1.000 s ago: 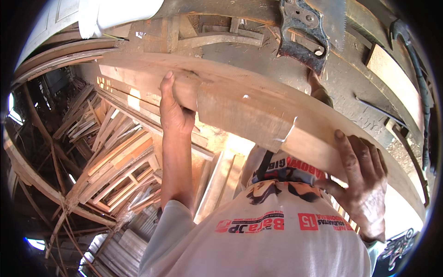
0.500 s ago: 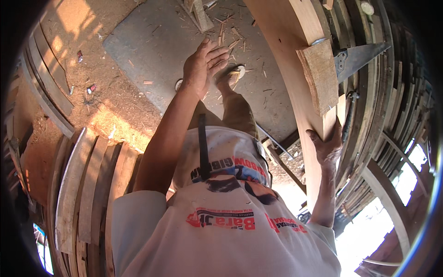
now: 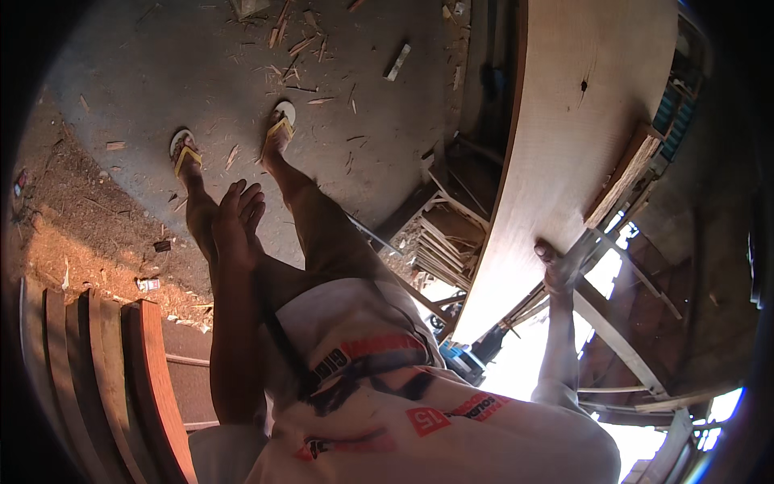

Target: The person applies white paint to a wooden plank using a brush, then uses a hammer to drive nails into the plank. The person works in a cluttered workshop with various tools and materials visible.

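A long, wide wooden plank (image 3: 556, 145) with a dark knot runs down the right side of the view. My right hand (image 3: 562, 268) grips its right edge, thumb on the broad face, fingers hidden behind. Just beyond that hand, a short rough-edged piece of wood (image 3: 623, 176) lies along the same edge. My left hand (image 3: 238, 218) hangs in front of my legs, fingers stretched out, holding nothing. It is apart from the plank.
Curved boards (image 3: 161, 379) stand in a row at the lower left. Wood scraps (image 3: 302, 44) and a small pale offcut (image 3: 397, 62) litter the grey floor (image 3: 185, 56). A wooden frame with stacked slats (image 3: 443, 250) stands left of the plank.
The whole view has swung round, and the handsaw by the plank has left it. My right hand stays on the plank's edge; my left hand remains open and sits lower in the view.
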`<state>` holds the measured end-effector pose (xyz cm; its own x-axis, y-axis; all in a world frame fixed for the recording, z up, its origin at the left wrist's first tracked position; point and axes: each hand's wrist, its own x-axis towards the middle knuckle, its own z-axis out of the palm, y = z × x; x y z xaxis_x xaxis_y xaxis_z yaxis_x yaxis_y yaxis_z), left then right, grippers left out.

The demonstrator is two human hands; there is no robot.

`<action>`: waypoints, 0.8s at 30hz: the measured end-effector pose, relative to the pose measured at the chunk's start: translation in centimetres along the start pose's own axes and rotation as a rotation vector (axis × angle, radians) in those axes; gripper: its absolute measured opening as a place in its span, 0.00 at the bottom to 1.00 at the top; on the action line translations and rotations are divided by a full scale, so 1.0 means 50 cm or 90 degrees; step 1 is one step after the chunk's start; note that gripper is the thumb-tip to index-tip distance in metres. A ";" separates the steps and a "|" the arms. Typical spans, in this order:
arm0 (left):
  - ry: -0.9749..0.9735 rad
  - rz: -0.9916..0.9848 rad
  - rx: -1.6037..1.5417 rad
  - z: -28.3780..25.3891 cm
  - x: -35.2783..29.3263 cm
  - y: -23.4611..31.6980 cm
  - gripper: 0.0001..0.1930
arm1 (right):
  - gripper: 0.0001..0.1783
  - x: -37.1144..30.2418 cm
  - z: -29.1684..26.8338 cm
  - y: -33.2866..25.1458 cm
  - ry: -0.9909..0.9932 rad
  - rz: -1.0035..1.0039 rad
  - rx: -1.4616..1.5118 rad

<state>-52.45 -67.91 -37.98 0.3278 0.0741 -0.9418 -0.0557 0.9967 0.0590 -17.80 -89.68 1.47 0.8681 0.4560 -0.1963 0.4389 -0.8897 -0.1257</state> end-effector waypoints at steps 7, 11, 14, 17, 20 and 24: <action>0.049 0.009 -0.022 0.013 0.009 -0.034 0.33 | 0.64 -0.007 0.007 0.017 0.028 -0.019 0.018; 0.051 -0.006 -0.043 0.008 0.013 -0.020 0.33 | 0.66 -0.003 0.019 0.004 0.028 -0.017 0.038; 0.040 0.024 -0.026 -0.006 0.011 -0.009 0.32 | 0.65 0.001 0.015 0.001 0.010 -0.016 0.043; 0.032 0.045 -0.065 -0.046 0.031 -0.014 0.31 | 0.63 0.007 0.012 -0.003 0.006 -0.020 0.033; 0.019 0.068 -0.086 -0.085 0.030 -0.004 0.28 | 0.61 0.009 0.021 -0.030 0.016 -0.006 0.072; 0.074 0.055 -0.051 -0.069 -0.015 0.042 0.30 | 0.54 -0.002 0.017 -0.017 -0.049 0.002 0.062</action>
<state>-56.04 -65.98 -38.29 0.2071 0.1511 -0.9666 -0.1552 0.9806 0.1200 -18.47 -88.95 0.76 0.8477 0.4565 -0.2704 0.4078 -0.8866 -0.2182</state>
